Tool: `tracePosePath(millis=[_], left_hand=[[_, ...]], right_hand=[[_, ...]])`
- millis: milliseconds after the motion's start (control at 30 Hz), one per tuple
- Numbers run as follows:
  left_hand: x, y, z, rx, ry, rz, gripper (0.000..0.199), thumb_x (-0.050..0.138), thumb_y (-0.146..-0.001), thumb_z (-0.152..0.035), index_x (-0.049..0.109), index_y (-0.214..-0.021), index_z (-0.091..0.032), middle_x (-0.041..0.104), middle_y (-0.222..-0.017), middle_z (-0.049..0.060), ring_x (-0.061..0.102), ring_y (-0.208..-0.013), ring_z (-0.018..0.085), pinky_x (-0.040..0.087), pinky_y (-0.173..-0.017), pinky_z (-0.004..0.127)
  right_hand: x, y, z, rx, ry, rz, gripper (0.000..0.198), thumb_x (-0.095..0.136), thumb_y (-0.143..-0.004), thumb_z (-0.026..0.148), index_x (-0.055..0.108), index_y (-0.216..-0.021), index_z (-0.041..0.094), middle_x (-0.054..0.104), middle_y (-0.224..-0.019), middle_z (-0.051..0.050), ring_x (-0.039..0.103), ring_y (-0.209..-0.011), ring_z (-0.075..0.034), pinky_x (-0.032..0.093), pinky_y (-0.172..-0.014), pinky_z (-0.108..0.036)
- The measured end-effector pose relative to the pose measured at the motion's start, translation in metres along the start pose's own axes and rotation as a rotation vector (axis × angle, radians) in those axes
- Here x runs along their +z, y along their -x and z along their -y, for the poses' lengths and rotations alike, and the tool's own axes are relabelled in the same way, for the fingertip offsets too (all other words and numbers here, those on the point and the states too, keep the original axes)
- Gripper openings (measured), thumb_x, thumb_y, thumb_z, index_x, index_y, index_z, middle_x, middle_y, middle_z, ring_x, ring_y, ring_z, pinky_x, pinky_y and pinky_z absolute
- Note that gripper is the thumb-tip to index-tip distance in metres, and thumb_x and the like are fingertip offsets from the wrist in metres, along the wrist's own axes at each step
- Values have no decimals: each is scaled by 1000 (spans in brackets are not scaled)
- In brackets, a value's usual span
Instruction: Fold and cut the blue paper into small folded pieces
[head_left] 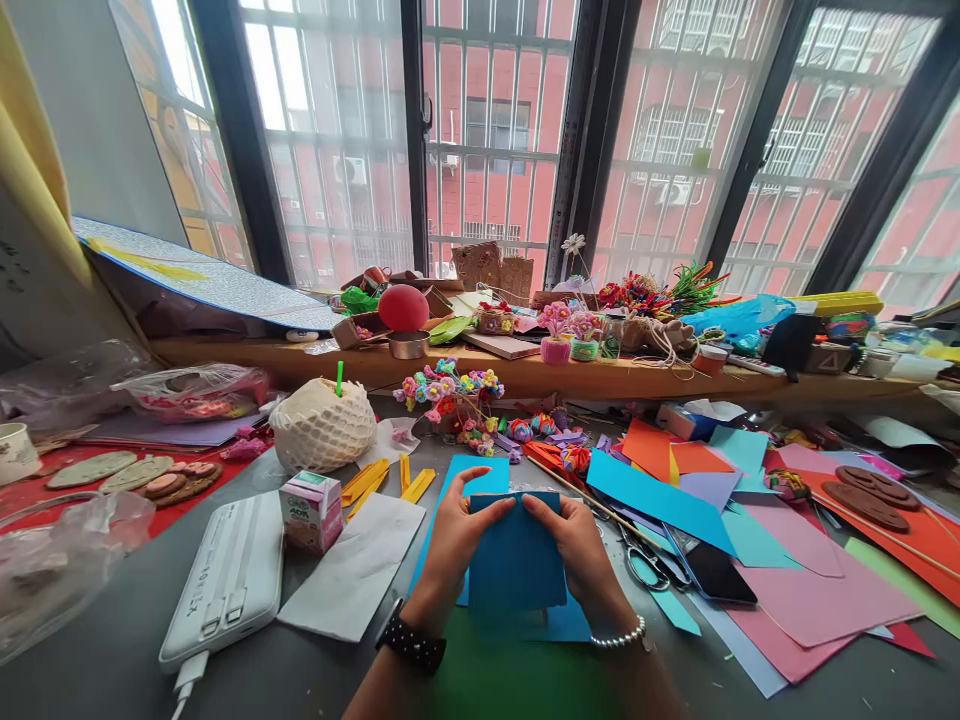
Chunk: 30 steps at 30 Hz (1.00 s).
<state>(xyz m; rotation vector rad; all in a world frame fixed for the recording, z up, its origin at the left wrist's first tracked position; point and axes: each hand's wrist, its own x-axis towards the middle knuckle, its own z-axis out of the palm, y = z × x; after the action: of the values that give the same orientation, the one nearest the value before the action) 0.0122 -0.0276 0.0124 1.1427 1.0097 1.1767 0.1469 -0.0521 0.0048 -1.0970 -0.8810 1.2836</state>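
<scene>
Both of my hands pinch the upper edge of a piece of blue paper (517, 560), which hangs toward me over the grey table. My left hand (463, 525) grips the upper left side, thumb in front and index finger lifted above the edge. On the upper right side, my right hand (579, 545) has its thumb on the front face. The other fingers of both hands are mostly hidden behind the paper. More blue paper (480, 468) lies flat beneath and behind it. To the right rest scissors (646, 562) and a dark phone (709, 568).
At left stand a white power bank (229, 570) with a cable, a small drink carton (311, 510) and a net-wrapped coconut (322, 425) with a green straw. White paper (358, 565) lies beside them. Coloured paper sheets (814, 600) spread at right. Crafts crowd the wooden sill (480, 372).
</scene>
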Motion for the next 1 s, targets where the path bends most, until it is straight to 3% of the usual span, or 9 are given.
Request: tracePosePath(millis=[233,467,633,1000], left_hand=[[0,-1,1,-23,35,14,73,74,-52,-37,40,-113,-16,57,-59,-2,56,-51,14,43,-46,22],[0,0,-3,-35,-29,7,70,75,-49,-38,44,-109,-18,56,-58,-3,56,-52,14,41,-44,19],[0,1,-2,-31,-25,-16,69,75,-50,-38,46,-108,-17,55,-56,-4,55,-49,13,40,-44,19],[1,2,-3,-97,52,12,73,74,-52,-36,41,-114,-16,57,-62,-1,57,-53,15,45,-48,24]], right_hand=[[1,1,1,28,-70,49,31,71,-57,40,63,-73,15,66,-61,-3,62,-59,-20,49,-61,-32],[0,0,-2,-38,96,-64,34,69,-55,46,61,-68,14,65,-60,-3,60,-55,-20,47,-53,-29],[-2,-1,-3,-87,190,-49,36,68,-56,48,62,-69,15,66,-63,-4,60,-58,-21,47,-53,-29],[0,2,4,23,15,18,37,70,-54,44,62,-76,15,67,-68,-5,63,-68,-24,49,-63,-34]])
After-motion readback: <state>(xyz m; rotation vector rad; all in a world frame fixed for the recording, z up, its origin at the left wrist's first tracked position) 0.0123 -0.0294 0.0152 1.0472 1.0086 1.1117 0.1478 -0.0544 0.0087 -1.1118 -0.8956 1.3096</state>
